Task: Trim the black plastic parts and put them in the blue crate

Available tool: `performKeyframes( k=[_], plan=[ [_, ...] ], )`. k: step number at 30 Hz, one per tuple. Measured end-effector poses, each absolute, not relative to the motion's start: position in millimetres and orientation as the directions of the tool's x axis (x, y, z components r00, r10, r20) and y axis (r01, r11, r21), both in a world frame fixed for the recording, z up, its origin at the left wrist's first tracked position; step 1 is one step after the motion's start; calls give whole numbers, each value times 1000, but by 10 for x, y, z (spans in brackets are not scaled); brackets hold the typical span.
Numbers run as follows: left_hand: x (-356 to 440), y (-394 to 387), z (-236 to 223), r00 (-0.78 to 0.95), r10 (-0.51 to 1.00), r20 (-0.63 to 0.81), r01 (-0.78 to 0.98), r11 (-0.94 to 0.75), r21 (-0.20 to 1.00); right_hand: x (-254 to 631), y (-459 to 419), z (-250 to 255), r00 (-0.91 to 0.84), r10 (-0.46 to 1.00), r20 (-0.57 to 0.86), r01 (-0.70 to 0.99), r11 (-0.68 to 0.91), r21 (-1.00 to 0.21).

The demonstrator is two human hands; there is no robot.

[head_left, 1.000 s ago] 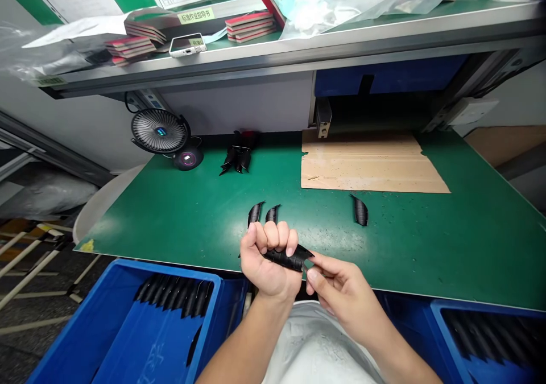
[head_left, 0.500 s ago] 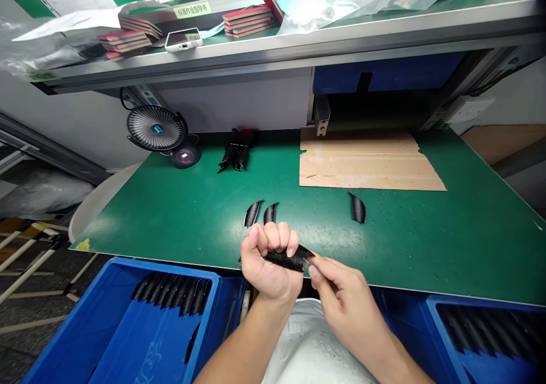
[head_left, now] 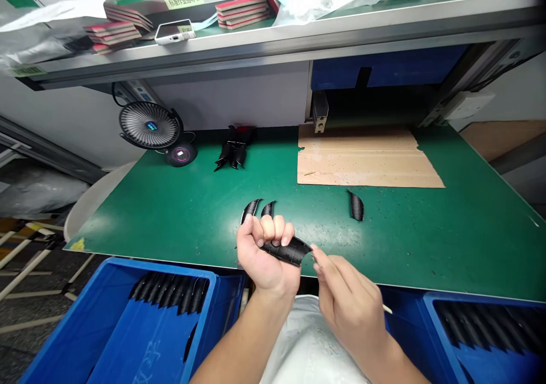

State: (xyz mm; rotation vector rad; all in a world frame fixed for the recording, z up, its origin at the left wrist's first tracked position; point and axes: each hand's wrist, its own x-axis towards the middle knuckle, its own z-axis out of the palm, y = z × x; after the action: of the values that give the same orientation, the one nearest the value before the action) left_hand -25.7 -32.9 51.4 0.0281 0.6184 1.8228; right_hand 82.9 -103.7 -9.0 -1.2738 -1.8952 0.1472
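Observation:
My left hand point(head_left: 267, 261) is wrapped round a curved black plastic piece point(head_left: 292, 251), whose pointed end sticks out to the right. Close to that end, my right hand point(head_left: 352, 298) is closed in a pinch on a slim tool. A pale end of the tool point(head_left: 387, 309) shows behind the hand; its tip is mostly hidden by the fingers. Two similar black pieces, one on the left point(head_left: 251, 209) and one beside it point(head_left: 268, 208), lie just beyond my left hand. Another black piece point(head_left: 356, 206) rests farther right on the green table point(head_left: 426, 236).
Blue bins with rows of black pieces stand at the left point(head_left: 106, 321) and right point(head_left: 430, 316). A cardboard sheet point(head_left: 367, 162), a cluster of black pieces point(head_left: 232, 151) and a small fan point(head_left: 150, 125) are at the back. A shelf point(head_left: 256, 48) crosses above the table.
My right hand has turned over, back of the hand up, and its fingertips have shifted to the piece's pointed end. My left hand keeps its grip. The view has tilted slightly.

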Motion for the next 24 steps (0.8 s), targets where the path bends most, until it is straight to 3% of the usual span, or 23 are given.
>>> performKeyframes(
  k=[2,4,6,8,13,17,24],
  plan=[
    [-242,-339,507,-327,909,-258,-884,-198,423,833,-985,-37,5,885,465,566,380,-731],
    [-211,-372,498,-284,940,-189,-883,-180,434,834,-897,44,52,983,176,343,148,-928],
    [-183,-404,493,-238,966,-105,-877,-167,451,845,-809,124,-48,995,-82,189,-72,-979],
    [-180,-408,495,-206,975,-86,-883,-147,447,876,-772,178,-148,975,-168,151,-146,-978],
    [-303,-243,515,-158,947,-281,-952,-70,298,1001,-929,156,-62,991,-118,283,-96,-954],
    [-365,-116,555,-222,879,-421,-944,-86,319,1051,-989,111,63,996,-60,273,-75,-959],
    [-249,-117,634,-182,767,-615,-961,-5,277,995,-912,219,112,994,12,208,-12,-978]
  ],
)
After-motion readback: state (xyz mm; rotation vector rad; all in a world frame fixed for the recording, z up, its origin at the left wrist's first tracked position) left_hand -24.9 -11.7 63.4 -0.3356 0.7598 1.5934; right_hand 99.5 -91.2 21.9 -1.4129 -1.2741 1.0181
